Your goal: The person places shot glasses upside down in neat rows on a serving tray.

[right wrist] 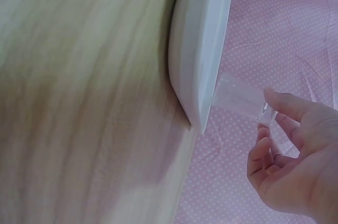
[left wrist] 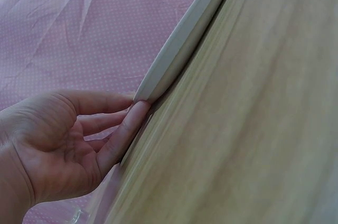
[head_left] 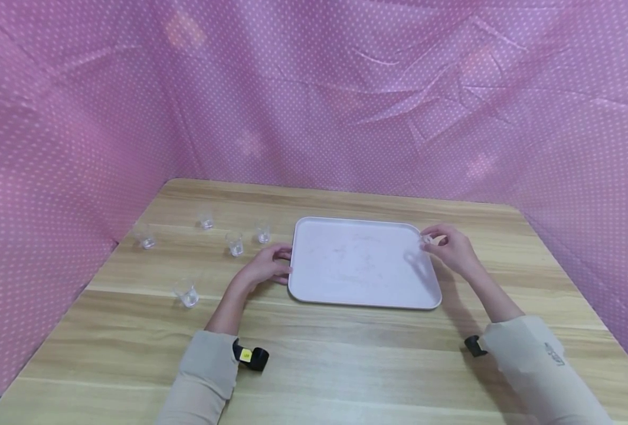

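A small clear cup (right wrist: pixel 240 97) is in my right hand (head_left: pixel 454 251), pinched by thumb and fingers at its thick base. It is turned upside down, its mouth facing the tray close over the right rim. The white rectangular tray (head_left: pixel 364 262) lies flat on the table. My left hand (head_left: pixel 266 265) touches the tray's left edge, and the left wrist view shows the fairly straight thumb and index fingertip against the rim. Left of that hand stand several more clear cups, the nearest pair being one cup (head_left: pixel 235 245) and another cup (head_left: pixel 263 233).
Farther left are a cup (head_left: pixel 188 294) toward the front, a cup (head_left: pixel 145 238) near the table's left edge and a cup (head_left: pixel 206 222) farther back. The wood-patterned table (head_left: pixel 346 360) is bordered by a pink dotted curtain (head_left: pixel 319 106) at the back and sides.
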`<action>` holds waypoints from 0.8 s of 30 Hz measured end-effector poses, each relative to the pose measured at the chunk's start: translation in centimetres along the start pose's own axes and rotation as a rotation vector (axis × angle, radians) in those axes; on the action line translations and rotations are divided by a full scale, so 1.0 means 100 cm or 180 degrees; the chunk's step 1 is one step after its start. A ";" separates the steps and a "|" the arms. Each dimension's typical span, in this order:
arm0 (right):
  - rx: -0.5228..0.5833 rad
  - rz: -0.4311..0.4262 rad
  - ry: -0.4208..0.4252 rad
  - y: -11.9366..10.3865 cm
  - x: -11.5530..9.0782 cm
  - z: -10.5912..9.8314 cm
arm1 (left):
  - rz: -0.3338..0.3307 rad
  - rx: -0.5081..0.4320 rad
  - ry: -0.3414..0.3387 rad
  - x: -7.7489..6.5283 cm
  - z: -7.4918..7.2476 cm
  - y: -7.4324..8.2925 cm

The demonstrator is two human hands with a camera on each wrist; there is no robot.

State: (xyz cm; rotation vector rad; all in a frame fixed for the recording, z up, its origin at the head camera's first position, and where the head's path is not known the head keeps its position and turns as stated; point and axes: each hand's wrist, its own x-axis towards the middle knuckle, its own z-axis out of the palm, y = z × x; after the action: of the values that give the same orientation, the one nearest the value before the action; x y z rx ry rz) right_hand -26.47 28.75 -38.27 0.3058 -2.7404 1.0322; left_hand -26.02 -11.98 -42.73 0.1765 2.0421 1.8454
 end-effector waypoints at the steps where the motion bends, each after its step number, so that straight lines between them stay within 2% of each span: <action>1: 0.0006 0.0039 -0.0046 0.000 0.000 0.000 | -0.0002 0.0003 -0.0001 0.000 0.000 0.000; 7: 0.0058 0.0139 -0.0211 0.000 -0.002 0.001 | -0.0016 0.0011 -0.0002 0.000 0.000 0.000; 24: 0.0019 0.0065 -0.0224 0.002 -0.004 0.007 | 0.0010 0.0013 -0.0021 -0.002 0.000 -0.002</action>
State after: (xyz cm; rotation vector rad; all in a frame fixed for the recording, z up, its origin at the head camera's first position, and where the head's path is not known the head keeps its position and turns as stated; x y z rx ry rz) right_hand -26.22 28.53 -39.00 0.3217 -2.8090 1.0547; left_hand -25.81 -12.04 -42.86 0.1867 2.0424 1.8404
